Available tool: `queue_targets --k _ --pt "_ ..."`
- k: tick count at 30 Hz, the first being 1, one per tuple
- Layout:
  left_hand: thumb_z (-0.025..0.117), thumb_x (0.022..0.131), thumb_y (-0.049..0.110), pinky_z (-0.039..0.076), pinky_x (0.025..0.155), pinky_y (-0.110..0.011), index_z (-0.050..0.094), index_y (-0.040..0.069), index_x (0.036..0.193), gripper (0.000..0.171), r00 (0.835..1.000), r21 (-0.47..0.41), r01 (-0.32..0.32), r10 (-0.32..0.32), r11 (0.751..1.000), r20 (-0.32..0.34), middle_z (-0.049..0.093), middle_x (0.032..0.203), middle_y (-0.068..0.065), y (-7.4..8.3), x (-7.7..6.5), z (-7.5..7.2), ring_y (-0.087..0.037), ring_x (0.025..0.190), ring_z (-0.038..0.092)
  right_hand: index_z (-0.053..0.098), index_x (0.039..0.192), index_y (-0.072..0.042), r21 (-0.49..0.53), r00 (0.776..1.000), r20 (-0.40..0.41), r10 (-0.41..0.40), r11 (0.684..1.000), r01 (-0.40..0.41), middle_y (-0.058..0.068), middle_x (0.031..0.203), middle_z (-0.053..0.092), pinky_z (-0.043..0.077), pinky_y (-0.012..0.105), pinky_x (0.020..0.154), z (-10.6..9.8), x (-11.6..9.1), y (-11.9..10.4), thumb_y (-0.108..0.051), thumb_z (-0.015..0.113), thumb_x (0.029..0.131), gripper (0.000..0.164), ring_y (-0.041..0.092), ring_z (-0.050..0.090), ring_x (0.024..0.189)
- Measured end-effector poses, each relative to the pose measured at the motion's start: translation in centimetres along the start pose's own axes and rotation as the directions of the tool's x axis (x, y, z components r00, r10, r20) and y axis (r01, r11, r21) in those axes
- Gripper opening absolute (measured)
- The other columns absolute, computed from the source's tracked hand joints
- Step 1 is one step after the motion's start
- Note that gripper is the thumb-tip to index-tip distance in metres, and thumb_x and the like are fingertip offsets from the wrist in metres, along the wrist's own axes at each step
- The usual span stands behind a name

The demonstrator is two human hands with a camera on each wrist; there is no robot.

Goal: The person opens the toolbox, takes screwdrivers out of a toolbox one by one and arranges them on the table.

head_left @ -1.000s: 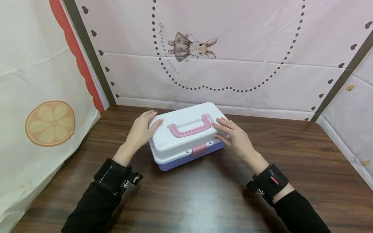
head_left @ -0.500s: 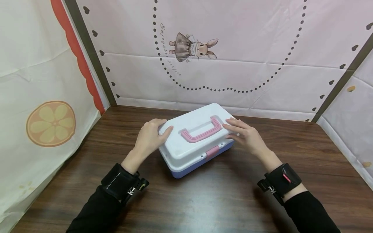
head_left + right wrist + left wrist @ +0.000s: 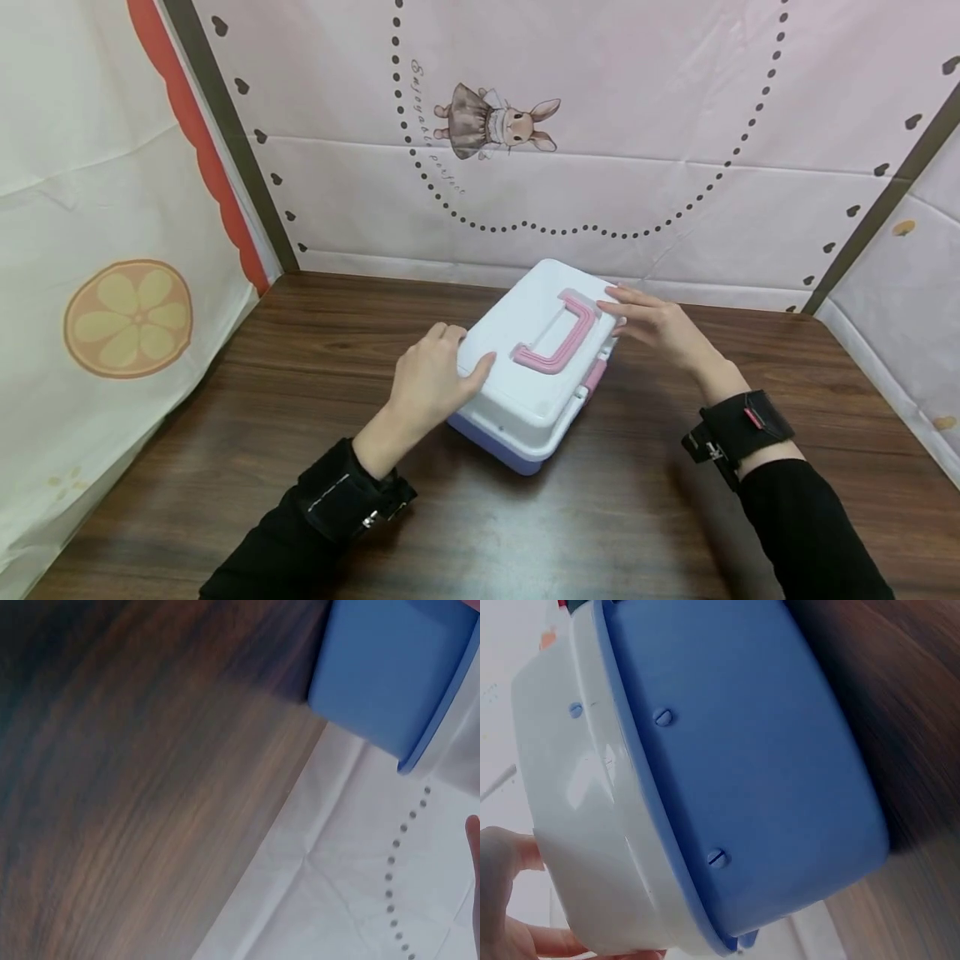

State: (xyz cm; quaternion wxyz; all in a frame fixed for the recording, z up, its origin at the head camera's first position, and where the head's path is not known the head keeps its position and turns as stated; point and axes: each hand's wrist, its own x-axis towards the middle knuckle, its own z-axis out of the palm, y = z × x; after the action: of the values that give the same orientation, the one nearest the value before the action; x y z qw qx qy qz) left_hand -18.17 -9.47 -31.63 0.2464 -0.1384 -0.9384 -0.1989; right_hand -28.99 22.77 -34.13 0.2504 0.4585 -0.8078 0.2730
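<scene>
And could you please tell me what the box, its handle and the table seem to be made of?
The box: probably plastic, glossy on its white lid, which glints, and more matte on its blue base. The handle: likely moulded pink plastic, judging by its even colour and ridges. The table: wood or wood-look laminate, with brown grain and sheen.
</scene>
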Motion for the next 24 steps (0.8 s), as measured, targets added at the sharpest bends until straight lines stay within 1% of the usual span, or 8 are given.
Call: queue_targets --k 7,9,12,15,18,20,22,24 --pt "0.055 0.080 0.047 0.044 0.040 -0.031 0.062 -0.003 0.092 0.052 0.999 0.066 -0.030 0.029 0.997 0.017 0.053 0.077 -0.010 2.1 -0.5 0.6 -0.023 0.055 0.056 0.063 0.113 -0.012 -0.046 0.998 0.047 0.044 0.998 -0.042 0.015 0.121 0.053 0.037 0.036 0.094 -0.8 0.1 0.7 0.001 0.075 0.062 0.054 0.033 0.046 0.114" --pt "0.054 0.080 0.049 0.044 0.040 -0.031 0.062 -0.003 0.092 0.054 0.999 0.072 -0.024 0.023 0.997 0.024 0.053 0.077 -0.009 2.3 -0.6 0.7 -0.023 0.056 0.056 0.061 0.115 -0.011 -0.067 0.991 0.076 0.110 0.992 -0.105 0.016 0.124 0.050 0.038 0.040 0.093 -1.0 0.2 0.1 0.000 0.074 0.066 0.053 0.033 0.045 0.114" --pt "0.053 0.081 0.051 0.046 0.044 -0.033 0.062 -0.001 0.097 0.055 1.000 0.042 0.005 -0.007 0.999 0.030 0.056 0.083 -0.009 2.2 -0.7 0.7 -0.023 0.063 0.059 0.056 0.121 -0.008 -0.103 0.961 0.104 0.256 0.964 -0.245 0.020 0.129 0.043 0.037 0.045 0.092 -0.8 0.2 -1.8 0.003 0.068 0.073 0.051 0.037 0.042 0.116" --pt "0.052 0.083 0.049 0.050 0.053 -0.037 0.062 0.001 0.104 0.054 0.999 -0.041 0.033 -0.032 0.999 0.028 0.059 0.093 -0.010 1.8 -0.5 0.8 -0.024 0.076 0.060 0.048 0.126 0.000 -0.125 0.907 0.076 0.415 0.906 -0.404 0.025 0.131 0.038 0.036 0.047 0.093 -0.1 0.3 -4.5 0.005 0.058 0.081 0.046 0.040 0.039 0.116" --pt "0.051 0.086 0.043 0.050 0.072 -0.041 0.059 -0.001 0.112 0.051 0.999 -0.183 0.035 -0.029 0.982 0.036 0.058 0.106 -0.014 1.2 -0.2 1.2 -0.027 0.095 0.057 0.041 0.128 0.008 -0.061 0.828 0.023 0.560 0.827 -0.558 0.028 0.127 0.041 0.040 0.047 0.089 0.7 0.4 -7.3 -0.004 0.050 0.089 0.042 0.039 0.046 0.110" --pt "0.050 0.088 0.037 0.045 0.085 -0.041 0.054 -0.003 0.118 0.050 0.998 -0.288 0.032 -0.016 0.957 0.059 0.054 0.116 -0.016 0.8 0.1 1.6 -0.028 0.107 0.051 0.036 0.129 0.010 0.003 0.769 0.019 0.639 0.769 -0.639 0.028 0.124 0.044 0.042 0.046 0.086 1.0 0.4 -9.2 -0.016 0.048 0.092 0.047 0.037 0.048 0.108" --pt "0.050 0.090 0.032 0.037 0.094 -0.040 0.048 -0.003 0.124 0.049 0.996 -0.397 0.039 -0.002 0.917 0.092 0.049 0.124 -0.018 0.4 0.4 2.0 -0.027 0.115 0.045 0.032 0.132 0.008 0.072 0.723 0.049 0.690 0.719 -0.691 0.027 0.123 0.046 0.043 0.045 0.085 1.3 0.4 -10.9 -0.027 0.049 0.091 0.057 0.035 0.050 0.106" --pt "0.048 0.091 0.028 0.032 0.099 -0.039 0.044 -0.002 0.128 0.048 0.991 -0.476 0.062 0.001 0.877 0.130 0.045 0.129 -0.017 0.0 0.7 2.3 -0.026 0.120 0.040 0.027 0.135 0.006 0.139 0.702 0.096 0.705 0.689 -0.711 0.026 0.126 0.043 0.041 0.043 0.089 1.5 0.4 -12.3 -0.033 0.052 0.089 0.066 0.034 0.046 0.113"
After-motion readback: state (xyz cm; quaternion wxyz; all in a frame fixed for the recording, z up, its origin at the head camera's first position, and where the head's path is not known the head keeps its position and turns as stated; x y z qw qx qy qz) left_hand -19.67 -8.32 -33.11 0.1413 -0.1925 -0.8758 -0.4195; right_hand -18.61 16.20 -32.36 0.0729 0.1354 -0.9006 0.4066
